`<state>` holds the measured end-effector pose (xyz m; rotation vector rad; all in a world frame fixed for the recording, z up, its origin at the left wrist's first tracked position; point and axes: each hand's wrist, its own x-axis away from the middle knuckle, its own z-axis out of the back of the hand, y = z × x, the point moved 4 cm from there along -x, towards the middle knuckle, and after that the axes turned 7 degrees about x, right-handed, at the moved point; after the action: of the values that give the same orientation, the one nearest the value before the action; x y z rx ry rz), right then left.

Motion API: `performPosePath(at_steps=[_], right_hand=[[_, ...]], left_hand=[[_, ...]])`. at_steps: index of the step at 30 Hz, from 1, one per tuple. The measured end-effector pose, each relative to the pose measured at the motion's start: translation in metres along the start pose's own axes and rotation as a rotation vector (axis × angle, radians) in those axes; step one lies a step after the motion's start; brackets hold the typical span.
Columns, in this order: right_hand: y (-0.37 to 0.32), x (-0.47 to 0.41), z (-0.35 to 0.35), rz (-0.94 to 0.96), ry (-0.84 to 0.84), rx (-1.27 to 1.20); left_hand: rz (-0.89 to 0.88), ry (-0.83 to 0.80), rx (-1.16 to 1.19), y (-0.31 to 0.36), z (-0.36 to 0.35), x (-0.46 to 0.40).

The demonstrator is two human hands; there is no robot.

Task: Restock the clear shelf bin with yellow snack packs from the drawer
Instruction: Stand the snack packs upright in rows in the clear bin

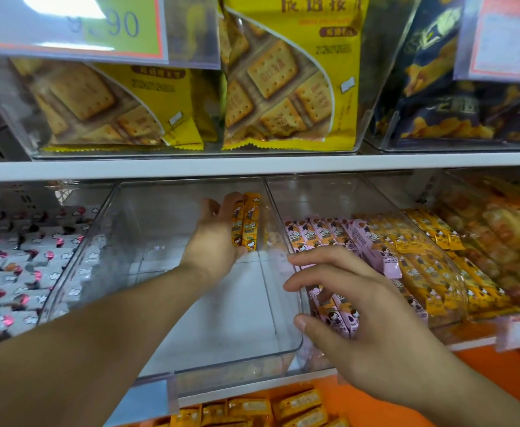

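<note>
Fingers of the left hand curl round two yellow snack packs, holding them upright against the far right inner wall of the clear shelf bin. That arm reaches in from the near left, over the bin's front lip and well inside it. Apart from those two packs the bin's floor shows bare and pale.

Over on the right, the right hand hovers with fingers spread and loosely bent, gripping nothing; its fingertips sit at the dividing wall between the clear bin and the neighbouring bin, above the pink snack packs lying there. Behind and to the right of the pink ones, rows of orange-yellow packs fill that same neighbouring bin.

Further left, another bin holds grey-white wrapped snacks with red marks. Up above, across the white shelf, a clear bin carries large yellow cracker bags, with dark blue snack bags to their right and a yellow price card at top left reading 90. Down at the near edge, below the bin, the orange drawer shows more yellow packs lying flat.
</note>
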<state>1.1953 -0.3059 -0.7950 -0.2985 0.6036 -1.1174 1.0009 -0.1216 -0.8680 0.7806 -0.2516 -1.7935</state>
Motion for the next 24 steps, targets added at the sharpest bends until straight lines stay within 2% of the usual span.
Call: performPosePath(at_steps=[13, 24], right_hand=[[-0.001, 0.002, 0.0, -0.014, 0.002, 0.001], [-0.001, 0.001, 0.0, 0.017, 0.016, 0.01]], left_hand=[[0.078, -0.01, 0.114, -0.005, 0.004, 0.003], [0.069, -0.019, 0.067, -0.009, 0.024, 0.019]])
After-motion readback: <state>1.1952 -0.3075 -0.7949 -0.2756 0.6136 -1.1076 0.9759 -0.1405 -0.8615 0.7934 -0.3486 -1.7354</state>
